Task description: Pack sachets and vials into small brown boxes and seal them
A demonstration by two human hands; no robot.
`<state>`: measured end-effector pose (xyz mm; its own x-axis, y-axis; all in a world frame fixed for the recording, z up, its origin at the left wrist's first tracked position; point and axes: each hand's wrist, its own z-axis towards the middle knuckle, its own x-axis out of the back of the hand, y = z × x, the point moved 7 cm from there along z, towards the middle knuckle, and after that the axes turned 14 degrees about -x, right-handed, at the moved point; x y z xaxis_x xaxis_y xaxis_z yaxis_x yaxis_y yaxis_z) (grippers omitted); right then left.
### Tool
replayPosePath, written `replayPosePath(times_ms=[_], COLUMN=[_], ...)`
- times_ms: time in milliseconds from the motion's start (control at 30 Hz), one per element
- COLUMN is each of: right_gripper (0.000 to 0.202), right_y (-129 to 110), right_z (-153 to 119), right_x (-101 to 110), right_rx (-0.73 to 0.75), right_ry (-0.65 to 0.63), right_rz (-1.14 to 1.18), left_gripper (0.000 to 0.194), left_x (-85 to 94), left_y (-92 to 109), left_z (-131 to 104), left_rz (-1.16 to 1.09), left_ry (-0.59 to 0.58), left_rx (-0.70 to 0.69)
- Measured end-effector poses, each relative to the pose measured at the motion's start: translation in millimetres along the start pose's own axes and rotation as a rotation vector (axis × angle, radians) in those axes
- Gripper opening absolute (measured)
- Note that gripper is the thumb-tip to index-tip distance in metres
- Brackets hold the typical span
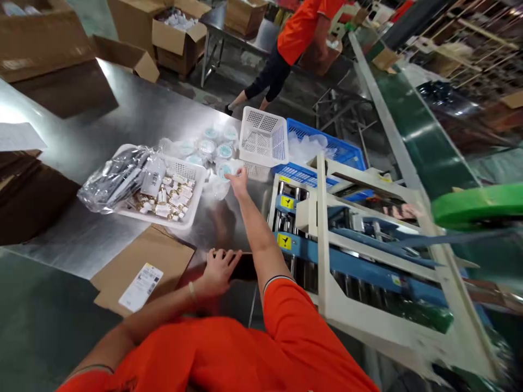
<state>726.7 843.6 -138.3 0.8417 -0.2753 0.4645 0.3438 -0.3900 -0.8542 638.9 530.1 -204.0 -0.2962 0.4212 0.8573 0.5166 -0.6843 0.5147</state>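
Note:
My right hand (pixel 240 183) reaches forward over the steel table, thumb and forefinger pinching at the edge of a round tub (pixel 224 170) with a teal label and clear plastic wrap. Several similar wrapped tubs (pixel 206 146) lie clustered behind it. Close to my body, my left hand (pixel 220 270) rests with fingers spread on the edge of what looks like a cardboard box (pixel 245 267), mostly hidden between my arms. Left of my right hand stands a white basket (pixel 195 202) holding small white-and-gold pieces (pixel 174 198) and a plastic-bagged bundle of dark items (pixel 122 177).
A white basket (pixel 263 133) and a blue crate (pixel 347 152) with clear plastic stand at the back. To the right is a roller machine frame (pixel 322 239). Flattened cardboard (pixel 118 261) lies at left; cartons (pixel 44 49) stand behind. A person in orange (pixel 302 32) works beyond.

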Motion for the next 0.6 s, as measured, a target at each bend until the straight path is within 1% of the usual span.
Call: replayPosePath(times_ms=[33,67,100,133,167,200,233,267,300,333,367,400,467,533,600], right_gripper=[0.033,0.035,0.036,0.035,0.033,0.032,0.03,0.027,0.023,0.019,0.016,0.015,0.023,0.035,0.036], right_y=[3,8,15,24,37,53,72,92,112,131,147,160,173,173,171], right_z=[-13,-31,-56,-86,-120,-154,-187,-217,-242,-260,-272,-278,-274,-265,-259], right_x=[30,61,90,117,140,157,169,173,171,165,158,149,132,117,109], right_rx=[0.051,0.133,0.235,0.358,0.463,0.526,0.562,0.585,0.599,0.598,0.591,0.576,0.542,0.53,0.535], right_ry=[0.035,0.066,0.089,0.104,0.116,0.112,0.092,0.035,-0.051,-0.142,-0.23,-0.305,-0.419,-0.519,-0.566], right_rz=[-0.038,-0.081,-0.131,-0.191,-0.255,-0.319,-0.375,-0.433,-0.498,-0.555,-0.598,-0.63,-0.665,-0.7,-0.763], left_gripper=[0.109,0.115,0.119,0.121,0.122,0.124,0.125,0.126,0.125,0.122,0.118,0.114,0.112,0.117,0.118], left_x=[5.1,9.8,13.8,17.1,19.7,21.4,22.6,23.7,25.0,26.4,27.8,28.8,29.7,29.6,30.3], left_y=[-4,-9,-14,-19,-23,-27,-30,-33,-35,-36,-36,-35,-34,-34,-32], left_z=[-1,-2,-2,-3,-3,-4,-5,-5,-6,-7,-7,-6,-4,-2,-1], left_rz=[-0.02,-0.038,-0.057,-0.082,-0.114,-0.153,-0.193,-0.234,-0.269,-0.296,-0.312,-0.317,-0.301,-0.276,-0.254], left_ry=[-0.003,0.004,0.022,0.053,0.092,0.135,0.176,0.216,0.254,0.287,0.312,0.325,0.319,0.299,0.297], left_rx=[0.01,0.023,0.029,0.027,0.019,0.013,0.005,-0.005,-0.014,-0.024,-0.037,-0.051,-0.071,-0.089,-0.117])
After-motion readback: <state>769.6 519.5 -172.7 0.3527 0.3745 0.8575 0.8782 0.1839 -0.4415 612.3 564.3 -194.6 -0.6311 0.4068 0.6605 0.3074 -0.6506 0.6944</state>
